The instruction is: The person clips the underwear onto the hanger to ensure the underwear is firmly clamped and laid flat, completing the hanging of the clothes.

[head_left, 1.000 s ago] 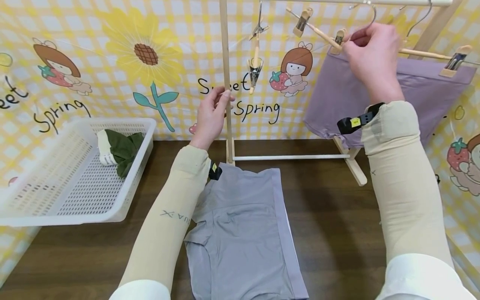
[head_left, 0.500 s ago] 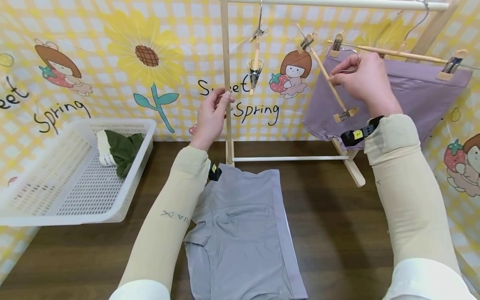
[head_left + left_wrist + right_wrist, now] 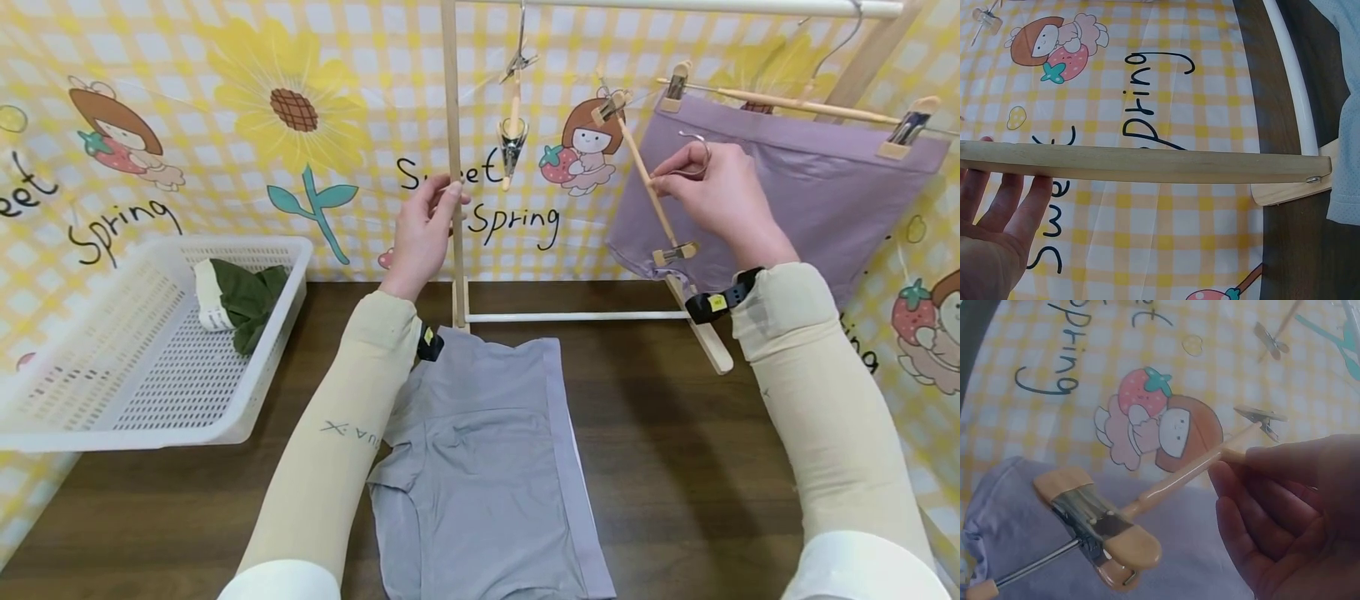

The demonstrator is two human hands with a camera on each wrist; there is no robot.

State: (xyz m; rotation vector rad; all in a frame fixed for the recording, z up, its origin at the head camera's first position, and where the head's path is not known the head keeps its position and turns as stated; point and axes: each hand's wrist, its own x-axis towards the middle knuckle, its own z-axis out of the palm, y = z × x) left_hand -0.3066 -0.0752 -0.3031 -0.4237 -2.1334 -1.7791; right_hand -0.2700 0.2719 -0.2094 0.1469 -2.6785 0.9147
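Note:
My right hand (image 3: 723, 192) pinches the middle of a wooden clip hanger (image 3: 636, 154) in front of a hanging mauve garment (image 3: 832, 192). The hanger slants down toward me, off the rail, its hook (image 3: 697, 142) beside my fingers. Each end bears a metal-and-wood clip; the near clip (image 3: 1100, 528) looms large in the right wrist view and holds no cloth. My left hand (image 3: 422, 237) grips the rack's upright wooden post (image 3: 1166, 164), fingertips mostly hidden behind it. A grey garment, like shorts (image 3: 487, 467), lies flat on the table below.
On the left a white plastic basket (image 3: 262, 392) contains a dark green cloth item (image 3: 251, 300). Another clip hanger (image 3: 513, 125) hangs edge-on from the white top rail (image 3: 675, 7). The rack's lower bar (image 3: 577, 317) crosses behind the grey garment.
My right hand has come down from the rail with the clip hanger, its hook leaving the rail and the hanger swinging from level to slanted. The left hand stays on the post.

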